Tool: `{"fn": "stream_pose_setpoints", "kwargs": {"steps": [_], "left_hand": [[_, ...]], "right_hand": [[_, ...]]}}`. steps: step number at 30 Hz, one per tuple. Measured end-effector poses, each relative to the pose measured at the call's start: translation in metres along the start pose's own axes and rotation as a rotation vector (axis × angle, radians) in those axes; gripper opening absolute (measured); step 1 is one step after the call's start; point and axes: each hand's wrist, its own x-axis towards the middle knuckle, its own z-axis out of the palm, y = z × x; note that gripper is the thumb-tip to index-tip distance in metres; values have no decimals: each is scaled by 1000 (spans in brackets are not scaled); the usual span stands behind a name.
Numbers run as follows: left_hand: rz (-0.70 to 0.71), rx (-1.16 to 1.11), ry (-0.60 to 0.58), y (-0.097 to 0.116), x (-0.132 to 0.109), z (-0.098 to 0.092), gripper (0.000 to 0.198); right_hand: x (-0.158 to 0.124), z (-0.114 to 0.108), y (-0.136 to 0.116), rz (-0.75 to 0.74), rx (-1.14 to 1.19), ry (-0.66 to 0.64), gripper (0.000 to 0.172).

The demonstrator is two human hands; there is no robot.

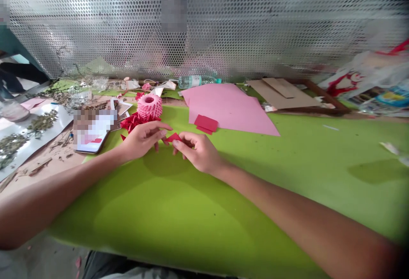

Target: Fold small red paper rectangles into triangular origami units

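Observation:
Between the thumb and fingers of my right hand (pixel 201 151) is a small folded red paper triangle (pixel 174 137), pinched just above the green tabletop. My left hand (pixel 143 140) is at the triangle's left tip, its index finger stretched out and its thumb apart; whether a lower fingertip touches the paper is hard to make out. Behind my left hand lies a pile of red folded paper pieces (pixel 132 121). A round pink ring built of folded paper (pixel 149 106) stands at the back of that pile. A small stack of red paper rectangles (pixel 206 123) sits beyond my right hand.
Large pink paper sheets (pixel 223 104) lie at the back, with a plastic bottle (pixel 191 81) behind them. Left is a phone (pixel 94 136) beside dried plant bits (pixel 41 123). Brown cardboard (pixel 284 93) and plastic bags (pixel 358 74) lie back right, below a perforated metal panel (pixel 223 23).

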Motion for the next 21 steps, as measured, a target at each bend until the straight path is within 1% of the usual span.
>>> {"fn": "stream_pose_setpoints", "kwargs": {"steps": [2,5,9,14,17,21], "left_hand": [[1,44,0,1,0,-2,36],[-10,184,-43,5,-1,-3,39],[15,344,-87,12,-2,0,33],[-36,340,-84,13,-3,0,35],[-33,319,-83,13,-2,-1,36],[-32,295,-122,13,-3,-1,37]], "right_hand": [[1,-1,0,19,19,10,30],[2,-1,2,31,37,9,29],[2,0,3,29,33,-19,28],[2,1,1,34,59,-48,31],[3,1,1,51,54,-44,32],[2,1,2,33,28,-73,31]]}}
